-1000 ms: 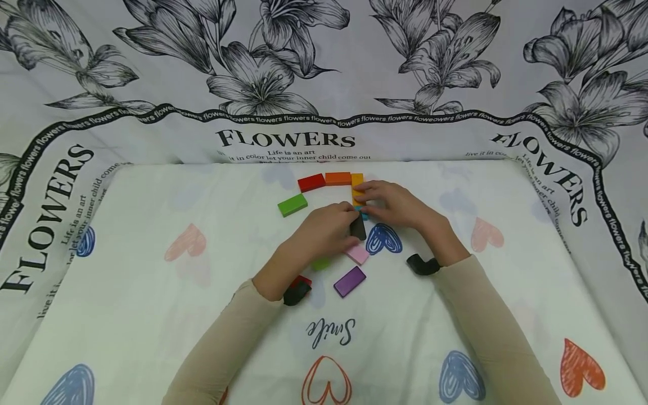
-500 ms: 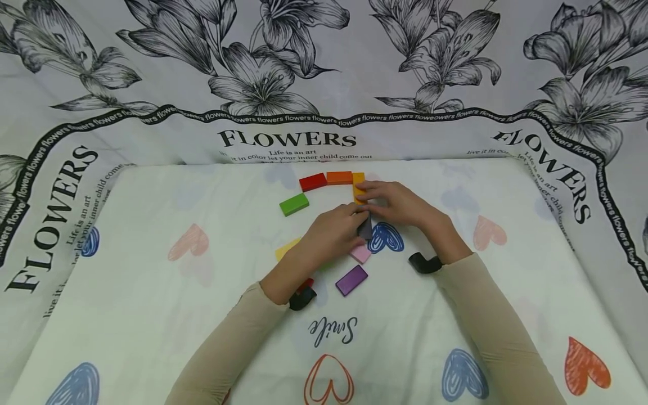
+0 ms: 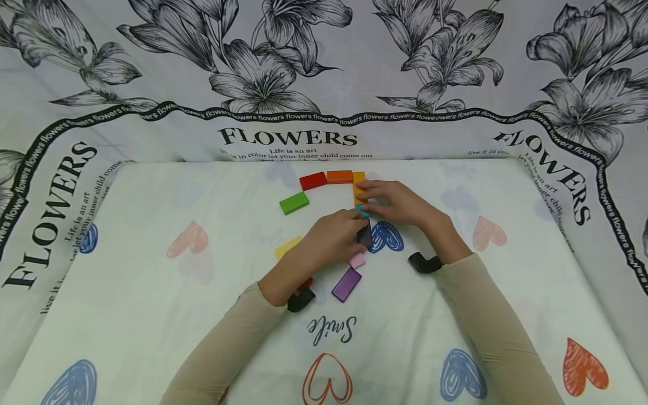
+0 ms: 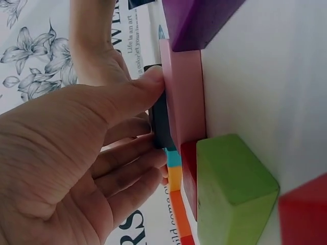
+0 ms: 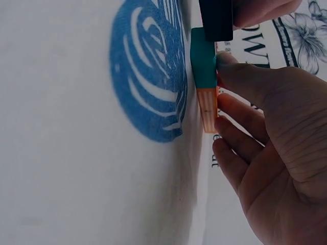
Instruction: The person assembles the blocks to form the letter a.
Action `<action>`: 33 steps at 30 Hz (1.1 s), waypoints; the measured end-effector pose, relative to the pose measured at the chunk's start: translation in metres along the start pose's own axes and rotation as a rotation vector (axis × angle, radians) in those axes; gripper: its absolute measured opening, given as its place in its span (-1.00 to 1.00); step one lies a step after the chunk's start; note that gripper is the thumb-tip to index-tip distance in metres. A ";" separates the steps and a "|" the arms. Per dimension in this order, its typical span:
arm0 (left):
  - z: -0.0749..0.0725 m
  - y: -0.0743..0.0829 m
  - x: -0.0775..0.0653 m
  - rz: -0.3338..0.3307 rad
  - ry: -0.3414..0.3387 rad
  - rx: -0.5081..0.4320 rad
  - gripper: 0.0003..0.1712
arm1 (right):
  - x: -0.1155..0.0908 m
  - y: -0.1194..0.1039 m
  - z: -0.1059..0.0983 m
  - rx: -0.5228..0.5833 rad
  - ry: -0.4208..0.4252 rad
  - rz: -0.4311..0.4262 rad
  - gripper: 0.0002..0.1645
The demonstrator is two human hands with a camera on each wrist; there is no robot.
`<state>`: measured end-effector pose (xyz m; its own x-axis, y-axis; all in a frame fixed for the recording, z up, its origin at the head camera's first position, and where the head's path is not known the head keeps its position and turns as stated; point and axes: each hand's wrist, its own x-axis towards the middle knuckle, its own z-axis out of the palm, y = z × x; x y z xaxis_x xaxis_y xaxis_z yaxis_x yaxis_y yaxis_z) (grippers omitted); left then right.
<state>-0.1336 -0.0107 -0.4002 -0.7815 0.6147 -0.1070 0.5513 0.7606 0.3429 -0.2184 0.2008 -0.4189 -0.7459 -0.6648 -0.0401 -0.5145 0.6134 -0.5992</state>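
My left hand [image 3: 331, 239] pinches a black block [image 3: 364, 236] between thumb and fingers. In the left wrist view this black block [image 4: 160, 115] stands close behind a pink block [image 4: 186, 94]. At the far side of the cloth, my right hand [image 3: 392, 201] lays extended fingertips on a yellow-orange block [image 3: 359, 183]. Its thumb touches the teal block [image 5: 203, 64], which sits end to end with the yellow-orange one. The black block's end comes right up to the teal block in the right wrist view. Orange [image 3: 339, 177] and red [image 3: 313, 180] blocks continue the line leftward.
A green block [image 3: 294, 203] lies left of the line. Nearer are a purple block [image 3: 346, 284], a yellow block [image 3: 288, 246] and a red block [image 3: 306, 284] partly under my left wrist. A lime-green block [image 4: 235, 173] shows in the left wrist view. Printed cloth covers the table.
My left hand shifted right with the black block, then slightly back toward me, uncovering the teal block. The purple block turned and slid a little nearer. The right hand stays nearly still.
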 end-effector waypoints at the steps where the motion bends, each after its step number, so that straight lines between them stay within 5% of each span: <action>1: 0.000 0.000 0.000 -0.002 -0.002 -0.002 -0.35 | 0.000 0.000 0.000 0.003 -0.001 0.003 -0.53; 14: 0.007 0.008 0.001 -0.047 0.008 0.035 -0.41 | 0.001 0.002 0.002 -0.010 -0.016 0.032 -0.51; 33: 0.009 0.010 0.000 0.010 0.022 0.120 -0.54 | 0.001 0.001 0.001 -0.017 -0.010 0.012 -0.51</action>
<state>-0.1258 -0.0010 -0.4054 -0.7814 0.6184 -0.0835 0.5888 0.7750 0.2297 -0.2197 0.2005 -0.4202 -0.7480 -0.6614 -0.0550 -0.5127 0.6285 -0.5849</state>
